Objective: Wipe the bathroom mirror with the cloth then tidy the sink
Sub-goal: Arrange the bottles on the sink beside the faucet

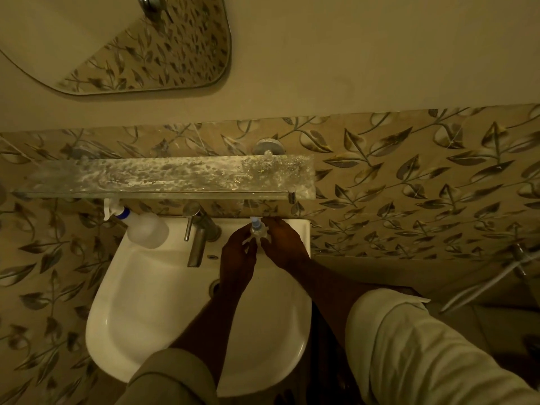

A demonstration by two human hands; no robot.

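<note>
A white sink sits below me, and the mirror hangs at the upper left. At the sink's back right corner stands a small clear holder with a blue-tipped item in it. My left hand pinches the holder's left side. On its right side, my right hand grips it with curled fingers. No cloth is in view.
A white spray bottle with a blue collar stands on the sink's back left corner. A metal faucet rises at the back middle. A stained glass shelf spans the wall above. A metal hose fitting sits at the right.
</note>
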